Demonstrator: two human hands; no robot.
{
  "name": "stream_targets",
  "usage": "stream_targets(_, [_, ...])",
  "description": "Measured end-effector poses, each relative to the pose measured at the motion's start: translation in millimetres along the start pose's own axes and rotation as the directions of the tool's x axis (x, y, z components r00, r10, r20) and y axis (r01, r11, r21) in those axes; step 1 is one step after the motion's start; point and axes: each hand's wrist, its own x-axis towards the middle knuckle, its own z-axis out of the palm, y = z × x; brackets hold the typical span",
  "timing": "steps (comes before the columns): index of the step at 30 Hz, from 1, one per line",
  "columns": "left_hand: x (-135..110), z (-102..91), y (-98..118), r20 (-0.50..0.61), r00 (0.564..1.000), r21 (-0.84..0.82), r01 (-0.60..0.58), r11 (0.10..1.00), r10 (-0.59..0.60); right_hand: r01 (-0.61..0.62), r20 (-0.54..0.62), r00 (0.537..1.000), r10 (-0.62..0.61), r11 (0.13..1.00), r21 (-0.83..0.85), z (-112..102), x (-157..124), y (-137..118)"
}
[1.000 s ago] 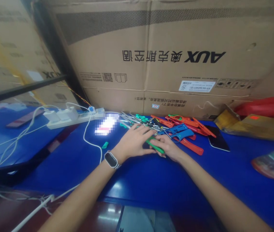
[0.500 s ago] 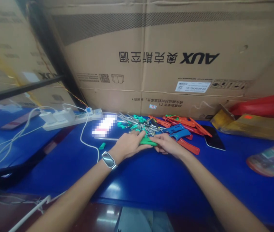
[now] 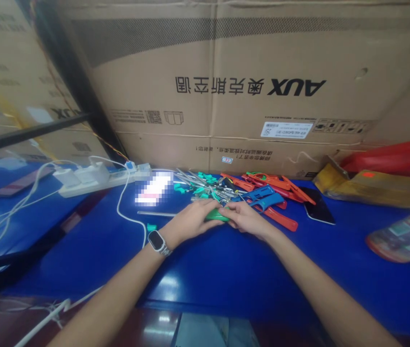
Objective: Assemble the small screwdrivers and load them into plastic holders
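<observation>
A smooth green plastic piece (image 3: 216, 215), shaped like a handle, is held between both hands just above the table's near middle. My left hand (image 3: 189, 220), with a watch on the wrist, closes round its left part. The thumb and fingers of my right hand (image 3: 245, 219) pinch its right end. From behind my left hand a thin metal rod (image 3: 156, 213) points left; whether it joins the green piece is hidden. Just beyond my hands lies a heap of metal rods with small teal plastic parts (image 3: 205, 178). Blue (image 3: 264, 195) and orange plastic handle pieces (image 3: 287, 185) lie right of it.
A loose teal part (image 3: 152, 227) lies near my left wrist. Left stand a power strip (image 3: 92, 182) with white cables and a lit, blurred screen (image 3: 154, 188). Right are a dark phone (image 3: 318, 207), a yellow box (image 3: 378, 185) and a plastic jar (image 3: 403, 233). A cardboard box (image 3: 226, 58) walls the back.
Both hands have drawn slightly closer together on the green piece, and less of it shows between them. The view has shifted a little; the surrounding things stay where they were.
</observation>
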Motion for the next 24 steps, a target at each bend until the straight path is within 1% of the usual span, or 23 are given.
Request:
stream_targets(2, [-1.3, 2.3, -4.7, -0.006, 1.000, -0.052, 0.017, 0.998, -0.017, 0.025, -0.057, 0.998, -0.030, 0.997, -0.072, -5.5, 0.1, -0.9])
stream_targets(3, [-1.7, 3.4, -6.7, -0.008, 1.000, -0.051, 0.024, 0.998, -0.025, 0.046, -0.123, 0.991, -0.059, 0.993, -0.107, -9.1, 0.6, -0.5])
stream_targets(4, [-2.0, 4.5, -8.2, -0.007, 1.000, -0.041, 0.030, 0.999, -0.030, 0.071, -0.211, 0.972, -0.104, 0.985, -0.157, -12.9, 1.4, 0.7])
stream_targets(5, [-2.0, 5.8, -9.2, -0.006, 0.999, -0.029, 0.034, 0.999, -0.034, 0.093, -0.310, 0.937, -0.164, 0.969, -0.231, -16.6, 2.5, 2.3])
stream_targets(6, [-1.9, 7.0, -9.7, -0.005, 0.999, -0.020, 0.038, 0.999, -0.038, 0.092, -0.401, 0.887, -0.230, 0.938, -0.333, -20.0, 3.5, 4.3])
stream_targets(7, [-1.7, 8.3, -9.8, -0.005, 0.999, -0.013, 0.040, 0.999, -0.040, 0.054, -0.464, 0.841, -0.278, 0.897, -0.439, -22.6, 4.5, 6.4])
stream_targets(8, [-1.5, 9.6, -9.6, -0.005, 0.999, -0.011, 0.041, 0.999, -0.041, -0.011, -0.505, 0.807, -0.307, 0.846, -0.533, -24.5, 5.3, 8.1])
stream_targets(9, [-1.2, 10.7, -9.3, -0.008, 0.999, -0.008, 0.043, 0.999, -0.043, -0.093, -0.529, 0.789, -0.311, 0.792, -0.604, -25.6, 5.9, 9.1])
stream_targets(11, [-0.7, 12.6, -8.5, -0.009, 0.999, 0.010, 0.050, 0.999, -0.050, -0.240, -0.553, 0.789, -0.268, 0.693, -0.679, -26.1, 6.8, 8.9])
stream_targets(12, [-0.4, 13.2, -8.0, -0.004, 0.999, 0.027, 0.054, 0.998, -0.054, -0.290, -0.561, 0.790, -0.247, 0.655, -0.697, -25.8, 7.5, 7.5])
stream_targets(14, [-0.1, 13.8, -6.8, 0.011, 0.998, 0.063, 0.061, 0.996, -0.062, -0.354, -0.576, 0.787, -0.221, 0.603, -0.715, -25.1, 10.0, 3.4])
stream_targets(16, [0.0, 13.5, -5.0, 0.019, 0.998, 0.088, 0.066, 0.994, -0.068, -0.386, -0.588, 0.780, -0.214, 0.575, -0.721, -24.9, 14.4, -0.9])
stream_targets(18, [0.2, 12.7, -3.0, 0.015, 0.997, 0.102, 0.079, 0.992, -0.081, -0.398, -0.593, 0.777, -0.211, 0.566, -0.722, -25.6, 20.1, -3.4])
stream_targets(20, [0.4, 11.6, -1.2, 0.005, 0.995, 0.107, 0.100, 0.989, -0.102, -0.386, -0.590, 0.780, -0.209, 0.581, -0.717, -27.4, 25.8, -3.5])
stream_targets(21, [0.5, 11.1, -0.6, 0.000, 0.994, 0.107, 0.111, 0.988, -0.111, -0.364, -0.589, 0.781, -0.207, 0.614, -0.700, -28.7, 28.2, -2.9])
stream_targets(24, [0.6, 10.4, 0.4, -0.020, 0.993, 0.116, 0.118, 0.986, -0.116, -0.235, -0.577, 0.792, -0.200, 0.773, -0.590, -33.9, 31.4, -1.4])
